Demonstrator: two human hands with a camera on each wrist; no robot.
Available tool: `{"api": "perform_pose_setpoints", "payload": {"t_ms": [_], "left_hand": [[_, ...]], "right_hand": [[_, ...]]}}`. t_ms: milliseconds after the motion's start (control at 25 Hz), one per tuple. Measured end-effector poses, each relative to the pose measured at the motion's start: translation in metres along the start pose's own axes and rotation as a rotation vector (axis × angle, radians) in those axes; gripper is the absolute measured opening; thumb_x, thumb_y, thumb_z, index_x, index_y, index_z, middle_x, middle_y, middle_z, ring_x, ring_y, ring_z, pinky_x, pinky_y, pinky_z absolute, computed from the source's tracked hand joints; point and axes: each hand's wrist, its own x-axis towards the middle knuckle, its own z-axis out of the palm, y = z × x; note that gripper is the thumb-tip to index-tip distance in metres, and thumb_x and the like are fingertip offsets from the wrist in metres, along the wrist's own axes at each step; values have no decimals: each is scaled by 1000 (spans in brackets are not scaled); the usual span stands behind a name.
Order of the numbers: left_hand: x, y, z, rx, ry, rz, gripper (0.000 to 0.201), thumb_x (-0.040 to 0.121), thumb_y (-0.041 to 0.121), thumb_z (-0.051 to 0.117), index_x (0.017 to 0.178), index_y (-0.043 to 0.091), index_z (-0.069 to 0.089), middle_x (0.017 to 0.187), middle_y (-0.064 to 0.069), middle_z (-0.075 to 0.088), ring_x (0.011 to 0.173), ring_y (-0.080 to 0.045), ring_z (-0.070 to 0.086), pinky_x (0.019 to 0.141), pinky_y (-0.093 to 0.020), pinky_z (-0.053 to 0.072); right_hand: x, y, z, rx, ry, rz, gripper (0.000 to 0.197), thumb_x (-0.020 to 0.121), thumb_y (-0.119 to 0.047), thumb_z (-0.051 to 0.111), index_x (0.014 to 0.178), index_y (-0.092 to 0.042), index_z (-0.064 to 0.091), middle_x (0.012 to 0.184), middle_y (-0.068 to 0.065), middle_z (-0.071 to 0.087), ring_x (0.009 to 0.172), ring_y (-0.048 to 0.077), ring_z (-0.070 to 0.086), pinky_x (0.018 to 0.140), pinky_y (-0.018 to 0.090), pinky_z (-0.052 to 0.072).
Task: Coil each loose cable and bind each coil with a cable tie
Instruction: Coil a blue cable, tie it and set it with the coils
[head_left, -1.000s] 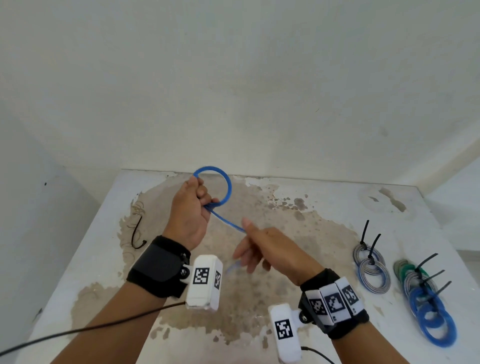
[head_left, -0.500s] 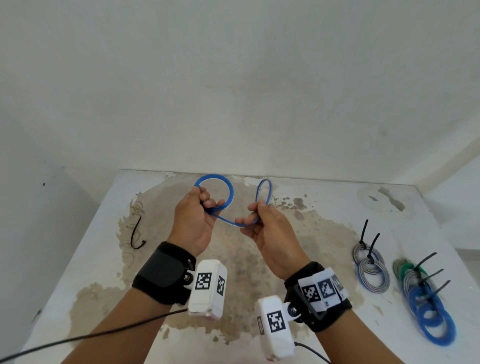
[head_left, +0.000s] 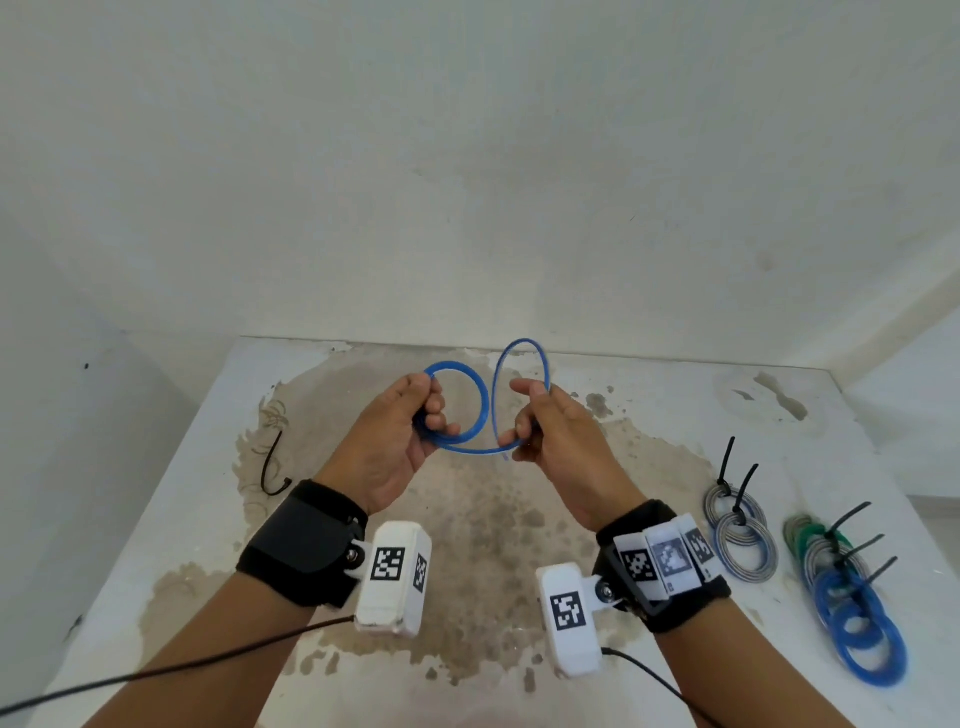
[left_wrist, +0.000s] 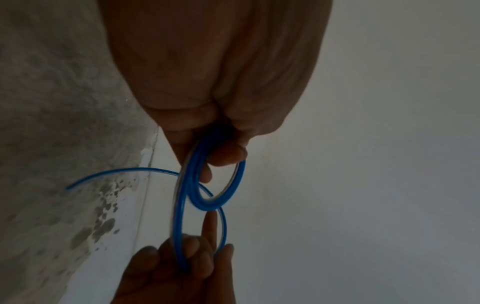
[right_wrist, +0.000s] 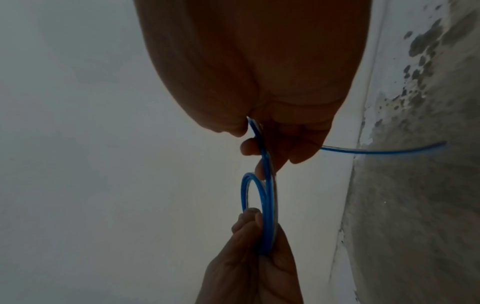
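A thin blue cable (head_left: 470, 410) is held in the air above the stained white table (head_left: 156, 519). My left hand (head_left: 400, 431) grips a small coil of several turns of it (left_wrist: 215, 185). My right hand (head_left: 545, 431) pinches a single larger loop (head_left: 519, 364) of the same cable, close beside the coil. The cable's short free end (head_left: 505, 457) sticks out below my right hand. In the right wrist view the loop (right_wrist: 267, 185) runs from my right fingers to the left hand's coil. A loose black cable tie (head_left: 272, 467) lies on the table at the left.
At the right of the table lie bound coils with black ties: two grey ones (head_left: 740, 530), then a green and grey one (head_left: 810, 540) and blue ones (head_left: 862, 634). White walls close in behind and at both sides. Sensor cords trail from both wrists.
My right hand has risen from low over the table, bringing a new loop up next to the left hand's coil. The loop now stands nearer the coil than half a second ago.
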Motion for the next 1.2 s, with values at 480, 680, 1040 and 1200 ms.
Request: {"api": "perform_pose_setpoints", "payload": {"t_ms": [480,680,1040,1200], "left_hand": [[-20,1,14,377,-144,-89,28,109,27,37,91,12,52,60,7,35,49,-7,28,62,-25,44],[-22,5,24,527,-117,-122,30,108,26,36,86,13,52,61,6,28,50,-9,25,58,-28,38],[-22,-3,40,648,78,-91,47,105,43,37,72,12,49,48,8,30,44,-12,27,52,-30,33],[-22,-4,41,721,98,-59,45,104,39,37,71,10,50,47,8,34,44,-11,31,56,-35,36]], "right_hand": [[6,-6,-9,-287,-211,-53,36,110,-37,35,132,-33,63,96,-9,58,85,10,57,77,27,47],[3,-7,-12,-407,-325,-60,39,110,-33,35,105,-6,63,84,-1,54,74,8,54,72,30,46],[-5,0,-22,-403,-316,-132,26,108,-30,45,107,-28,71,83,-10,62,74,6,57,73,25,50],[-8,-1,-28,-377,-254,-127,19,102,-32,59,108,-30,76,88,-8,75,79,5,67,70,22,52]]}}
